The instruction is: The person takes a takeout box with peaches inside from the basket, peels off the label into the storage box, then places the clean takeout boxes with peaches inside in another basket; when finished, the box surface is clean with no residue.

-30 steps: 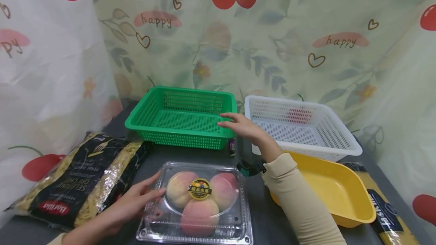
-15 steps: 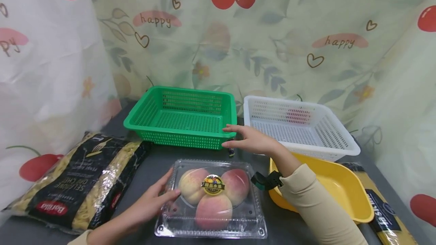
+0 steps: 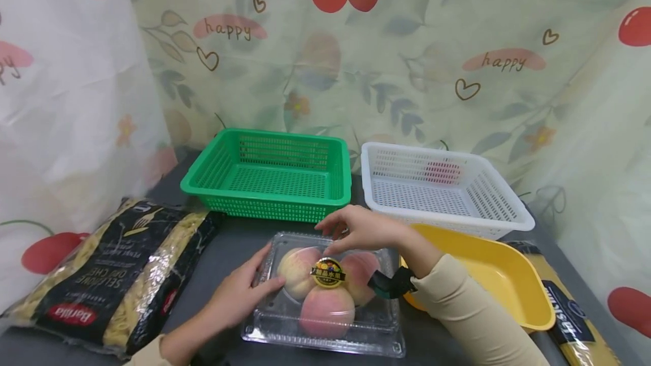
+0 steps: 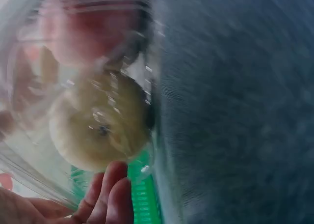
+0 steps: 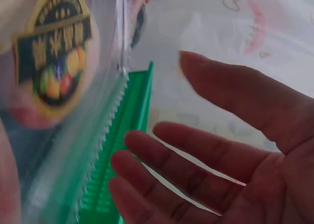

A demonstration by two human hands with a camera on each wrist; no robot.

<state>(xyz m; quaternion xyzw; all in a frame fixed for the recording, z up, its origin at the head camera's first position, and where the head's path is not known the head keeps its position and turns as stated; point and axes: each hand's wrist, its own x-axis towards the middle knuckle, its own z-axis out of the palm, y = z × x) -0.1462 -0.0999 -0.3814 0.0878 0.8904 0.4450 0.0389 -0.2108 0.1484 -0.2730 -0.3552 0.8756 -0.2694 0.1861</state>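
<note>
Clamshell box: a clear, glossy plastic clamshell box (image 3: pixel 325 292) with a domed lid and round snap studs at its corners lies on the dark grey table (image 3: pixel 239 242), in front of the green basket and just left of the yellow tray.
Contents: three round peaches (image 3: pixel 325 309), pale yellow blushing to pink, with a matt, soft-looking skin; the left wrist view shows one blurred through the plastic (image 4: pixel 98 130).
Sticker: a round black and gold sticker (image 3: pixel 328 273) with small fruit pictures sits on the lid; its characters are too small to read. The right wrist view shows it close but blurred (image 5: pixel 54 52).
Left hand: the left hand (image 3: pixel 241 295) rests on the box's left side, fingers nearly straight, thumb on the lid.
Right hand: the right hand (image 3: pixel 356 230) hangs over the box's far edge, fingers relaxed and spread, grasping nothing; whether the tips touch the lid cannot be told.
Green basket: a rectangular green basket (image 3: pixel 269 177) of perforated mesh plastic.
White basket: a white basket (image 3: pixel 442 191) of the same mesh shape, beside the green one.
Yellow tray: a smooth, shallow yellow tray (image 3: pixel 498 287) with rounded corners.
Pasta bag, left: a crinkly black pasta bag (image 3: pixel 112 275) with clear windows, marked "Barilla".
Pasta packet, right: a pasta packet (image 3: pixel 580 321) with a dark label, its print unreadable.
Curtain: a thin printed curtain (image 3: pixel 407 55) with cherries, hearts and the word "happy".
</note>
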